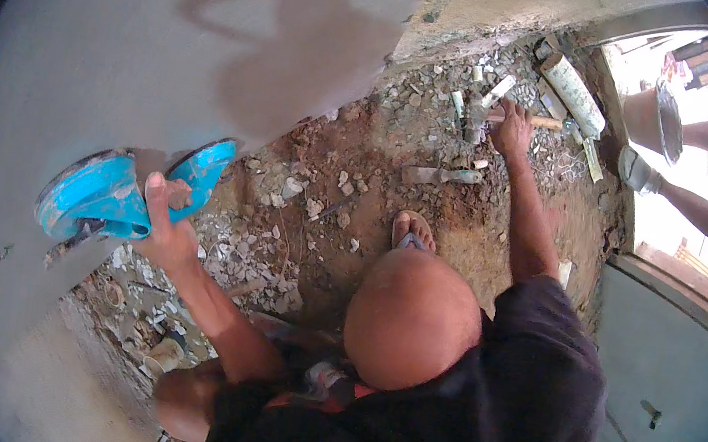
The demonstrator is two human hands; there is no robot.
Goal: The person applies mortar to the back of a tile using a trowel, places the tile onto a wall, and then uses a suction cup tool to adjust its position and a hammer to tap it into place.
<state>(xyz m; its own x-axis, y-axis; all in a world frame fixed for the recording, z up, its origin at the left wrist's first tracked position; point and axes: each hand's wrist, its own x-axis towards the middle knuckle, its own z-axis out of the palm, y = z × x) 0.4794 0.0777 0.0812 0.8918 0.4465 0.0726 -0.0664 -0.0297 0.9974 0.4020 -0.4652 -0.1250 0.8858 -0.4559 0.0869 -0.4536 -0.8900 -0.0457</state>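
Observation:
My left hand point(166, 224) is closed around a blue plastic tool point(96, 198) with two rounded, dark-rimmed ends, smeared with grey. It is up by the smooth grey wall point(128, 43); whether it touches the wall I cannot tell. At the far right of the rubble, my right hand point(513, 133) is on the wooden handle of a hammer point(475, 119), whose head lies to the left of my fingers. Some of those fingers are hidden. Nearer to me, a flat tool with a pale handle point(441, 176) lies on the dirt.
Broken chips and loose earth cover the ground point(342, 246) along the wall. A thick white pipe point(574, 95) lies near the doorway. Beyond the doorway a person's legs point(700, 206) show beside a bucket point(653, 121). A grey door panel point(663, 365) stands at the right. My sandalled foot point(412, 231) is mid-floor.

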